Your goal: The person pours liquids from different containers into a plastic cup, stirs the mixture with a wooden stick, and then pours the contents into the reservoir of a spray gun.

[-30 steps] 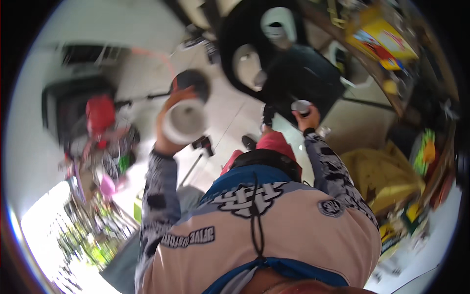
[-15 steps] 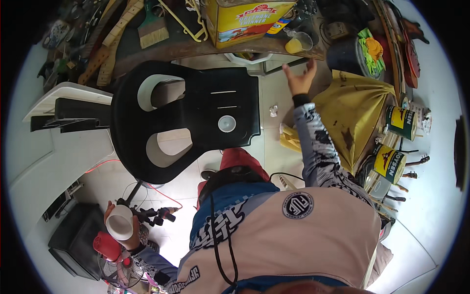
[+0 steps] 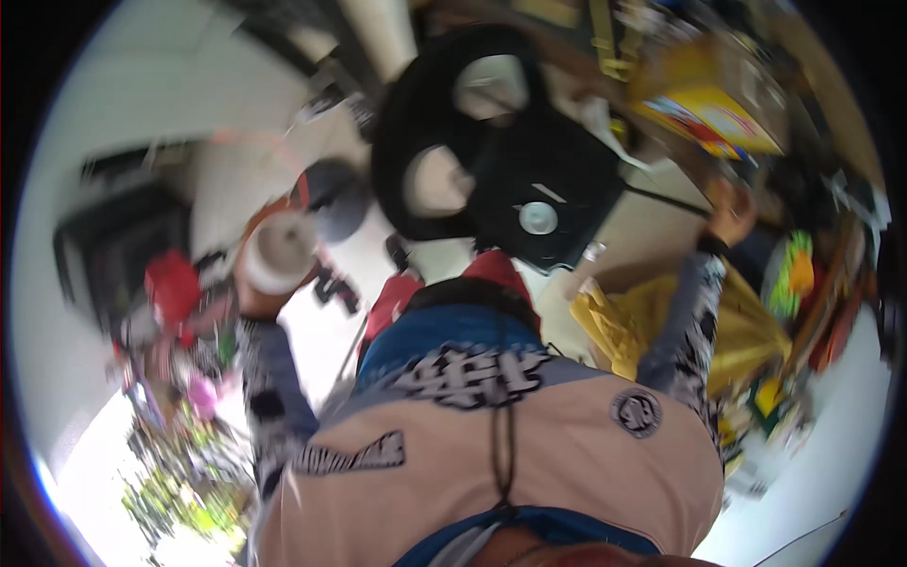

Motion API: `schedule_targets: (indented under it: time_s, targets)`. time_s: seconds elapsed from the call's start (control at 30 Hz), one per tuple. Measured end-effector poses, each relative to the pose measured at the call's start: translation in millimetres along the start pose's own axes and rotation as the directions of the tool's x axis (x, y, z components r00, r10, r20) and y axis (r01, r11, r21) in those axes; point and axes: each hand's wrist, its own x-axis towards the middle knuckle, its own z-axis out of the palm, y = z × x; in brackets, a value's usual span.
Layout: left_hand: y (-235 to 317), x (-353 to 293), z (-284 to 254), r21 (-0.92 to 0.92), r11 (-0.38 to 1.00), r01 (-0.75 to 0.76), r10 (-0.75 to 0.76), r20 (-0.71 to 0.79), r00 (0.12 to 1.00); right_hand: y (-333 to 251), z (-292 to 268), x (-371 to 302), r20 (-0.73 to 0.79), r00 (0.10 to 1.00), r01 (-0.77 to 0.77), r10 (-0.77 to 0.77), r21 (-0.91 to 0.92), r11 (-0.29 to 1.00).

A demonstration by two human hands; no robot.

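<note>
while the pale shirt fills the near view, the left hand sits raised at the left, its fingers wrapped around a white roll with a hollow core facing up. farther off, the right hand reaches toward the cluttered desk by a yellow box; its fingers are too blurred to tell. a black chair lies between them.

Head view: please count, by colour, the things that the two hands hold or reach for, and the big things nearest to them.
White: 1, the round white container gripped in the left hand.
Black: 1, the black plastic chair, between the hands.
Yellow: 2, the yellow cardboard box above the right hand, and the crumpled yellow sheet.
Total: 4
</note>
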Motion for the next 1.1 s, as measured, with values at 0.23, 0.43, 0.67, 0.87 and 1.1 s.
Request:
schedule_targets:
  time_s: [0.23,0.43,0.67,0.87,1.1]
  targets:
    - [4.2,-36.1,-41.9,-0.06,0.971,-0.233,0.221,-0.168,0.961,-244.5,-12.2,-127.1,0.528,0.841,-0.102,-0.12,0.372,0.922]
    - [-14.1,-75.4,-67.0,-0.006,0.942,-0.336,0.329,-0.191,0.925,-421.5,15.7,-258.2,0.835,0.458,-0.096,-0.303,0.386,0.917]
    - [-51.9,-108.5,-84.1,-0.069,0.916,-0.395,0.369,-0.24,0.898,-528.9,61.7,-377.7,0.952,0.151,-0.124,-0.265,0.284,0.951]
    - [-69.0,-135.8,-93.0,-0.058,0.914,-0.401,0.371,-0.275,0.887,-574.1,77.9,-420.5,0.93,0.08,0.147,-0.358,0.344,0.927]
    - [-82.6,-148.2,-89.4,-0.093,0.908,-0.408,0.369,-0.28,0.886,-595.2,86.7,-443.5,0.922,-0.034,0.421,-0.387,0.364,0.831]
